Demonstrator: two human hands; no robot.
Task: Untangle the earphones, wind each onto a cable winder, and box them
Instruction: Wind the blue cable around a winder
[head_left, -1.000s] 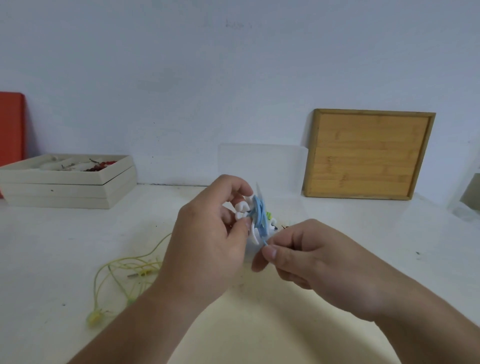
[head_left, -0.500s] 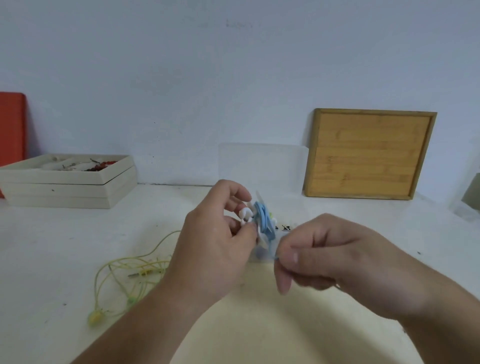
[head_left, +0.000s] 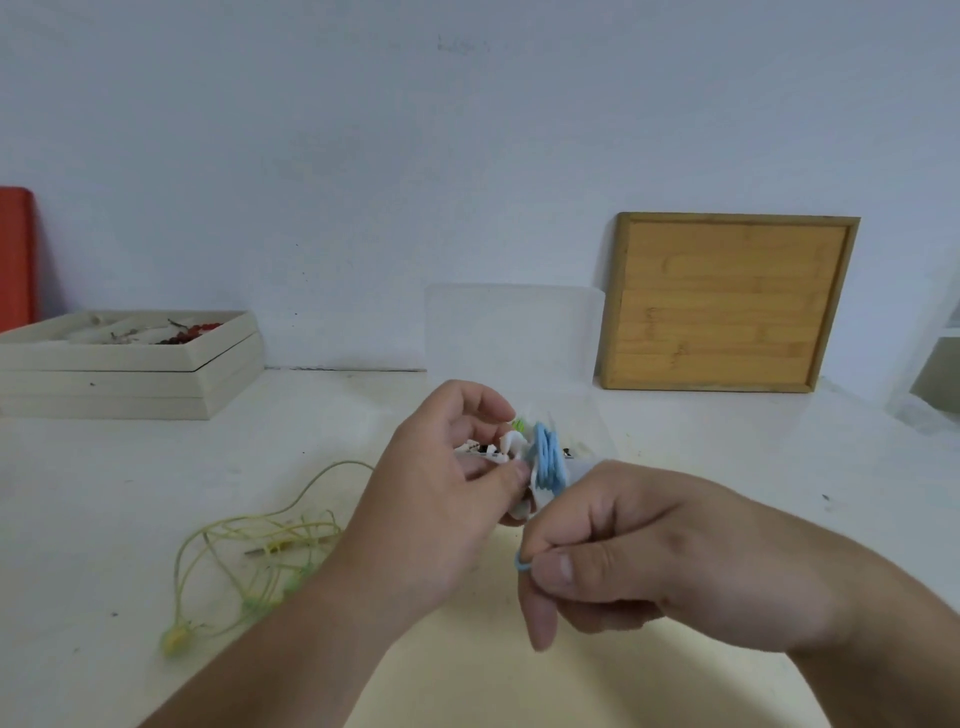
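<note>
Here left hand (head_left: 436, 499) holds winder (head_left: 519, 457); right hand (head_left: 623, 551) pinches blue cable (head_left: 545, 457).

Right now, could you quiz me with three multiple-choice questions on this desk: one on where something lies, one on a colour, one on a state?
1. Where do the yellow earphones lie?
A. loose on the table
B. in the wooden tray
C. in a hand

2. What colour is the cable on the winder?
A. red
B. blue
C. black

3. What is the right hand doing?
A. resting flat
B. pointing
C. pinching the blue cable

Answers: A, they sprawl left of the left hand; B, blue loops wrap it; C, a loop shows at its fingertips.
</note>
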